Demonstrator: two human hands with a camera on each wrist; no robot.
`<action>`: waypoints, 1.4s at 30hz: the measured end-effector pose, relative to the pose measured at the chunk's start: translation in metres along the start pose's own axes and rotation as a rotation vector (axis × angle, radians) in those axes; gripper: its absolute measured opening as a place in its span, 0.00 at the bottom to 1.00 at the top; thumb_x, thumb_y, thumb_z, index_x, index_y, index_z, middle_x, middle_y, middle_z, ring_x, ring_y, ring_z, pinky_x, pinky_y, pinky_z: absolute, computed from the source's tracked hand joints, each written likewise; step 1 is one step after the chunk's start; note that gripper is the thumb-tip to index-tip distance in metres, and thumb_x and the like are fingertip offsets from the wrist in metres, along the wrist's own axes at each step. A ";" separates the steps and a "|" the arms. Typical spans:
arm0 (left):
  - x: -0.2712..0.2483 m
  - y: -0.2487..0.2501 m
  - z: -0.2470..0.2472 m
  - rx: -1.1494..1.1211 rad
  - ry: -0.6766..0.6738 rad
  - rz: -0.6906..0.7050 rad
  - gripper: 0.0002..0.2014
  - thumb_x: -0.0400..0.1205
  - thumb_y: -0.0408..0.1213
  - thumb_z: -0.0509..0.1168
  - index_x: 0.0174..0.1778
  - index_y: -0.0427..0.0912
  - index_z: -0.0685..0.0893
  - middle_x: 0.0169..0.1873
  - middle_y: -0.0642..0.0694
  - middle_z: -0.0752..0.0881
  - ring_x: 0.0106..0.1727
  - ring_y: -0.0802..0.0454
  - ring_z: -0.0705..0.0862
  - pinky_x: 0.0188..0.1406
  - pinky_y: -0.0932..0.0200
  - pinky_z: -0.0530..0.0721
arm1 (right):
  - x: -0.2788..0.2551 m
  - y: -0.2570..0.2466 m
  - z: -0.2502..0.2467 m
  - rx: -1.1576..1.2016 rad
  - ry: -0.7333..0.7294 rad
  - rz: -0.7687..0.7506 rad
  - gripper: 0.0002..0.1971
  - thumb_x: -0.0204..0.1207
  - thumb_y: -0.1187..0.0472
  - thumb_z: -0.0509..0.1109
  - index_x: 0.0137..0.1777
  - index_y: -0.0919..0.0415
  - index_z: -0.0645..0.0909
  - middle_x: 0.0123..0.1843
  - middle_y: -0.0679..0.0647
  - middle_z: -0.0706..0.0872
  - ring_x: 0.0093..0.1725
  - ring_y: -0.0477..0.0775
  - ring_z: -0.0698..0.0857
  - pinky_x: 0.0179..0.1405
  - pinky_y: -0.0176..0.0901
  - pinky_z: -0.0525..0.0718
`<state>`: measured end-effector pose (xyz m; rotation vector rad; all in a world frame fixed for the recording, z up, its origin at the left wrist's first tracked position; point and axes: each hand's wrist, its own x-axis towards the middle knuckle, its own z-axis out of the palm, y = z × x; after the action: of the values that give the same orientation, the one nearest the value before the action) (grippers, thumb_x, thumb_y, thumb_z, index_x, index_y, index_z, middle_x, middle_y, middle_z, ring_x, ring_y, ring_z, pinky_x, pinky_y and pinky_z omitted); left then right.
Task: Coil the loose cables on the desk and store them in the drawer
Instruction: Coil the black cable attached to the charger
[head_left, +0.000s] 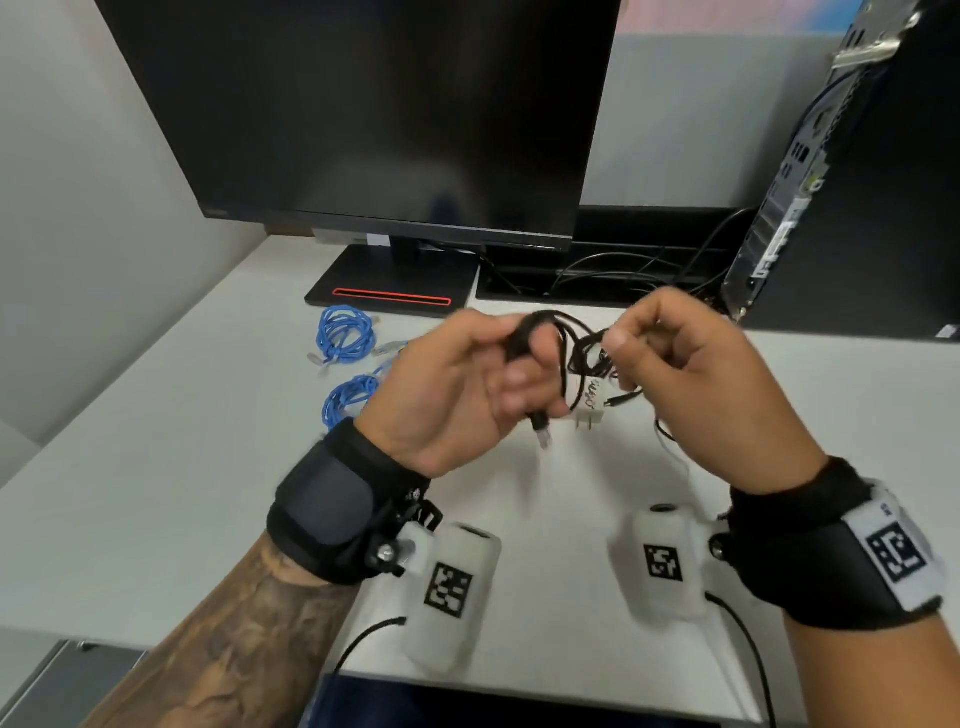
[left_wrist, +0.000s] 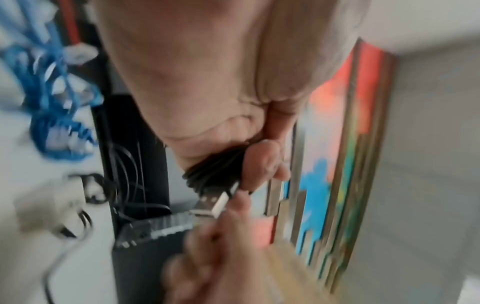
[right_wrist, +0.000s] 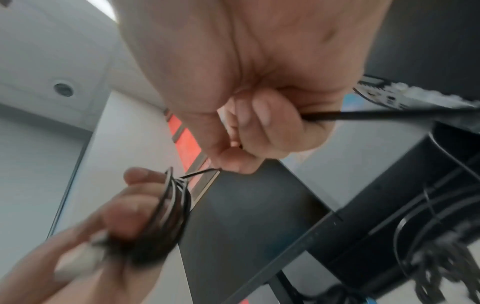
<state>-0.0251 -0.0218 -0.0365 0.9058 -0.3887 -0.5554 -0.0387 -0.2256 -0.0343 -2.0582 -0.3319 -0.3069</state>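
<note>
Both hands are raised above the white desk (head_left: 156, 467) in the head view. My left hand (head_left: 519, 364) grips a small coil of thin black cable (head_left: 527, 332) wound round its fingers, and a USB plug (head_left: 541, 434) hangs below it. In the left wrist view the bundled black cable (left_wrist: 215, 170) and the USB plug (left_wrist: 215, 202) show clearly. My right hand (head_left: 623, 353) pinches a strand of the same black cable (right_wrist: 200, 173) close to the coil (right_wrist: 174, 205). Two coiled blue cables (head_left: 344, 336) (head_left: 349, 400) lie on the desk to the left.
A white plug adapter (head_left: 589, 415) with more black cable lies on the desk under the hands. Behind stand a dark monitor (head_left: 363, 114) on a black base (head_left: 395, 275), a cable trough (head_left: 597, 270) with black leads, and a computer tower (head_left: 857, 182) at the right.
</note>
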 end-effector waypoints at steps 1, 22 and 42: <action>0.000 0.004 -0.002 -0.138 -0.001 0.029 0.15 0.83 0.39 0.51 0.43 0.38 0.82 0.28 0.50 0.68 0.29 0.54 0.68 0.46 0.55 0.82 | -0.003 0.003 0.003 -0.019 -0.037 0.031 0.06 0.83 0.58 0.69 0.45 0.57 0.81 0.30 0.50 0.85 0.28 0.41 0.79 0.31 0.30 0.76; 0.011 -0.012 0.005 1.006 0.073 0.243 0.17 0.91 0.37 0.54 0.40 0.47 0.84 0.34 0.54 0.85 0.37 0.58 0.82 0.43 0.54 0.81 | -0.018 -0.036 -0.018 -0.065 -0.153 -0.205 0.06 0.79 0.62 0.73 0.44 0.49 0.89 0.39 0.43 0.91 0.37 0.53 0.88 0.39 0.52 0.86; 0.010 0.004 -0.013 0.036 0.416 0.325 0.15 0.91 0.36 0.53 0.62 0.31 0.81 0.39 0.45 0.85 0.43 0.50 0.86 0.61 0.50 0.83 | -0.024 -0.009 0.023 -0.072 -0.401 0.065 0.07 0.84 0.55 0.66 0.47 0.48 0.85 0.36 0.46 0.89 0.29 0.39 0.82 0.36 0.42 0.86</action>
<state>-0.0090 -0.0182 -0.0398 0.9430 -0.1615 -0.0562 -0.0625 -0.2041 -0.0465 -2.1911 -0.5002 0.1401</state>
